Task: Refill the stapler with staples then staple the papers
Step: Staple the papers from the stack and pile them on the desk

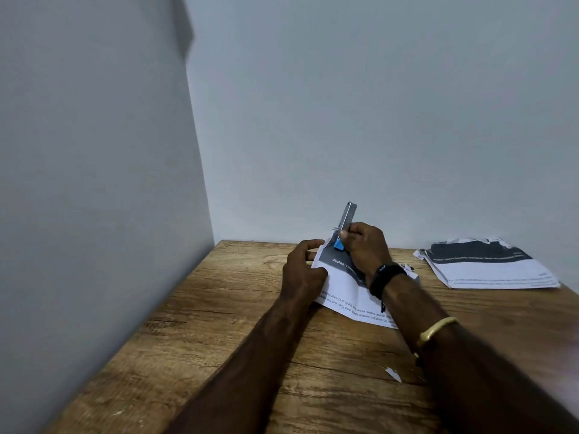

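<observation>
- Right hand (365,245) is curled tight round the stapler (347,216), just right of the frame's centre. The thumb lies across its side.
- Above the fist the stapler's grey metal part rises steeply, tilted a little right. Its blue part shows below the thumb, right at the top corner of the papers (344,286).
- Left hand (302,270) pinches the papers by their left edge, near that same corner — thumb on top, fingers curled at the edge.
- At that corner the papers are lifted off the table (219,308). The rest slopes down toward the lower right, and part of it is hidden under the right forearm. They show a dark printed band and lines of text.
- Whether the stapler's mouth is round the corner or only touching it cannot be told.
- A black band (383,278) sits on the right wrist, with a gold bangle (435,330) further down the forearm.
- At the right edge of the frame a stack (488,267) of similar printed sheets lies flat on the table, well apart from the hands.
- A small white scrap (393,374) lies on the wood at lower right, beside the right forearm.
- Behind the table stands a plain grey wall (344,104).
</observation>
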